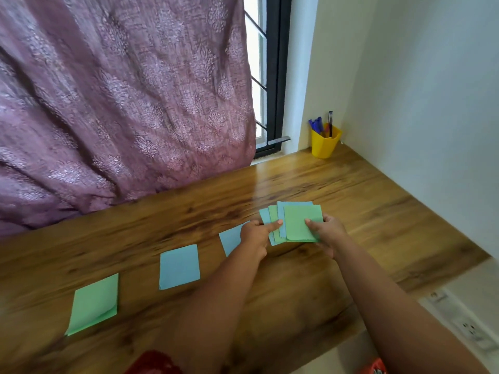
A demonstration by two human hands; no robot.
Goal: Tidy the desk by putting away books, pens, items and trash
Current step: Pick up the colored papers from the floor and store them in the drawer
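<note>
Both forearms enter from the bottom of the frame and converge just right of centre over the wooden counter (351, 190). Right hand (328, 232): thumb on top, fingers curled beneath, grip closed on a fanned stack of notes (298, 224), green sheet uppermost, blue and green edges showing behind it. Left hand (255, 236): fingers curled, thumb extended rightward and pressing the left edge of the same stack, so its grip pinches the fan too. Three loose notes lie flat on the counter in a diagonal row toward the lower left: a blue note (229, 238) partly hidden under the left hand, a second blue note (179, 267), a green note (94, 303) with one corner curled. Yellow pen cup (325, 143) with pens stands upper right, in the counter corner by the wall.
</note>
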